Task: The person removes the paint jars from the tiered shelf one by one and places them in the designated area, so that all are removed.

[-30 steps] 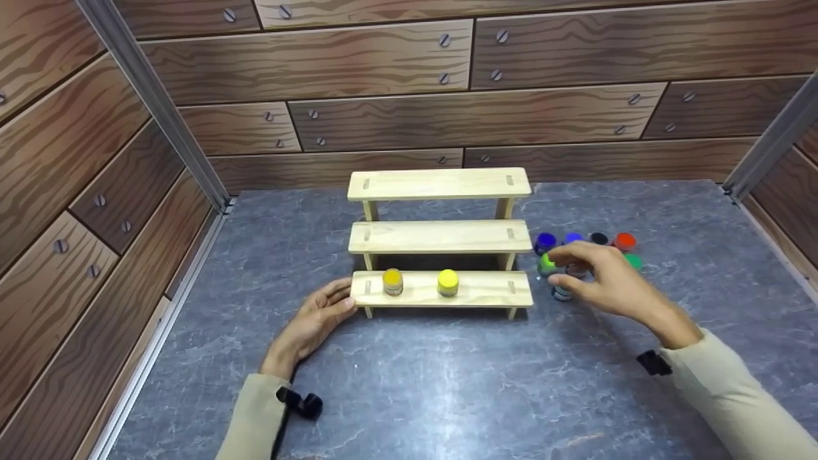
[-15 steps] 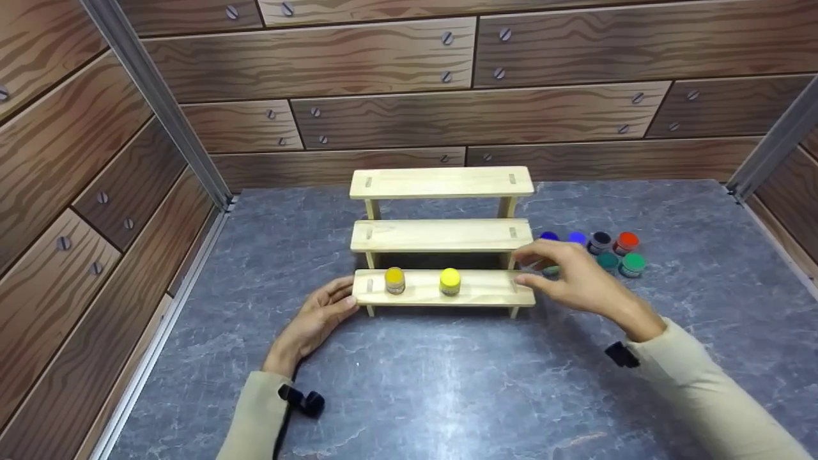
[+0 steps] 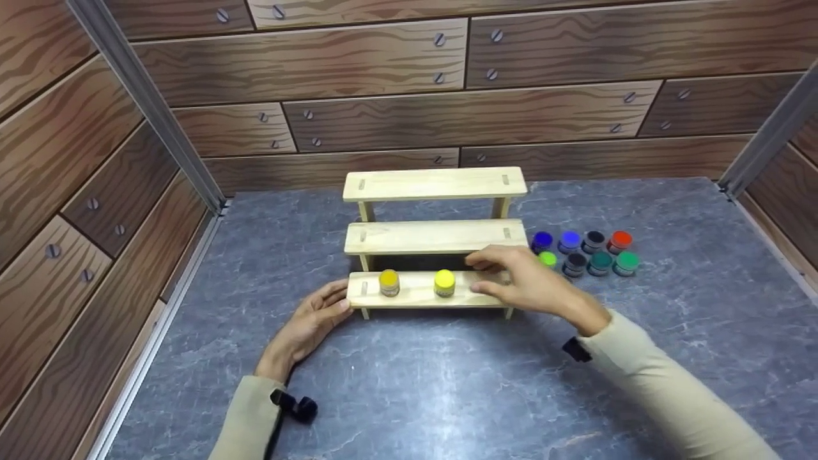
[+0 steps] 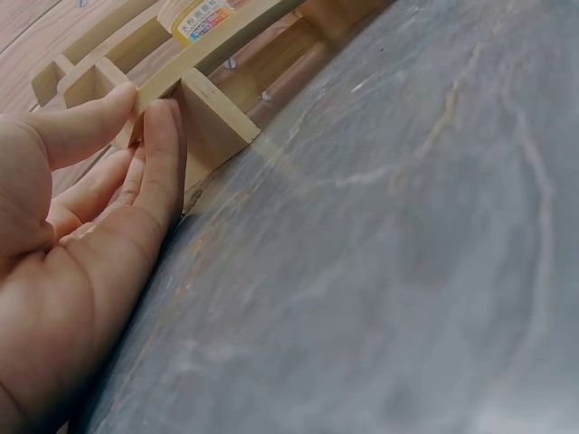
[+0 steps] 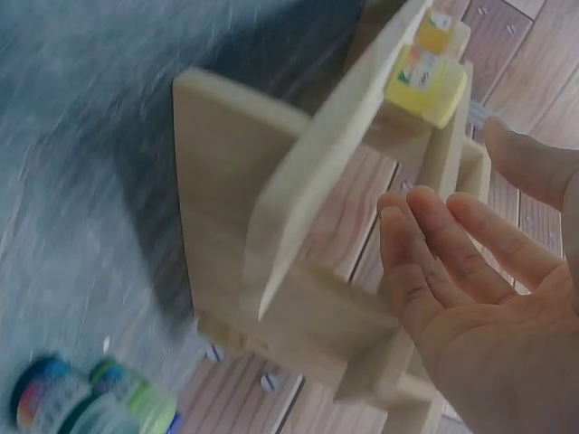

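A three-step wooden display stand (image 3: 434, 236) stands on the grey marbled table. Its lowest step carries two small paint jars, one with a dark yellow lid (image 3: 388, 280) and a bright yellow one (image 3: 445, 281). My left hand (image 3: 312, 324) grips the left end of that step, thumb on top and fingers beneath, as the left wrist view shows. Over the right end of the same step is my right hand (image 3: 533, 284), its fingers loosely bent around nothing. In the right wrist view the bright yellow jar (image 5: 423, 86) sits beyond these fingertips.
Right of the stand, several paint jars stand in two rows: dark blue (image 3: 542, 241), violet (image 3: 569, 241), black and red (image 3: 620, 241) behind; light green (image 3: 546, 259), black, dark green and green (image 3: 627, 262) in front. Wood-patterned walls (image 3: 377, 57) enclose the table at back and sides.
My right hand has moved left, from above the paint jars on the table to over the lowest step near the bright yellow jar. My left hand keeps its grip on the stand.
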{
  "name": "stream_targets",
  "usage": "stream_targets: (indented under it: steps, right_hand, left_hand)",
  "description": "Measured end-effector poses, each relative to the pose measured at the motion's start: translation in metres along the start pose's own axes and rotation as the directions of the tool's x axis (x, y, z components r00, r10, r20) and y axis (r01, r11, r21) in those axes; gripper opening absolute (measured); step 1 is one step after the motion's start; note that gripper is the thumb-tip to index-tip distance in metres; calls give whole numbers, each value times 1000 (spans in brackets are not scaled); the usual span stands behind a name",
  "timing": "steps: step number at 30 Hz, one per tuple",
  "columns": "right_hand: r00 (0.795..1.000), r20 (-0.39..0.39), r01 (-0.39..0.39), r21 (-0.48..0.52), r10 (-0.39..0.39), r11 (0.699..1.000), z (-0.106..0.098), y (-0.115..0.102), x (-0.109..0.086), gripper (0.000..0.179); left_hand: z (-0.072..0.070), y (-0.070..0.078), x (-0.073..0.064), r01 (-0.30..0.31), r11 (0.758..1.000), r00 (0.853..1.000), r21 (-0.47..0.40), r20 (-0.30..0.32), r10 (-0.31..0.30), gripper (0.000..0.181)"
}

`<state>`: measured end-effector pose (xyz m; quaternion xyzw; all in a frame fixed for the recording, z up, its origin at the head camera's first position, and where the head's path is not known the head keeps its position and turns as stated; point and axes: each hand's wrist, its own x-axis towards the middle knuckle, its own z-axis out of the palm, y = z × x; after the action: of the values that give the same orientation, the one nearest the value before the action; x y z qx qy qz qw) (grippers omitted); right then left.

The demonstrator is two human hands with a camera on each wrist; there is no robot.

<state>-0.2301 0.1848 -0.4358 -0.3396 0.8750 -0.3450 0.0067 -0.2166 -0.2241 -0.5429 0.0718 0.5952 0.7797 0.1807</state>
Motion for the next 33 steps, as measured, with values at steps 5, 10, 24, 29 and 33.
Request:
stream_targets:
  steps: [5, 10, 24, 29, 33]
  right_hand:
    - [1000, 7, 1, 28, -1, 1000, 19, -3, 9, 46]
    - [1000, -28, 15, 46, -13, 999, 34, -4, 15, 46]
    - [999, -39, 10, 22, -9, 1000, 42, -8, 21, 33]
    - [999, -47, 2, 31, -1, 1000, 40, -8, 19, 31]
    - [998, -58, 12, 32, -10, 999, 37, -7, 16, 31]
  left_hand:
    - [-2, 1, -1, 2, 1000, 1000, -5, 7, -2, 66]
    - [-1, 1, -2, 11, 1000, 1000, -2, -6, -11, 65]
    - [0, 1, -1, 28, 1000, 1000, -3, -7, -28, 67]
    - [-1, 0, 0, 22, 1000, 1000, 1, -8, -22, 67]
    - [-1, -1, 0, 23, 1000, 1000, -3, -12, -23, 67]
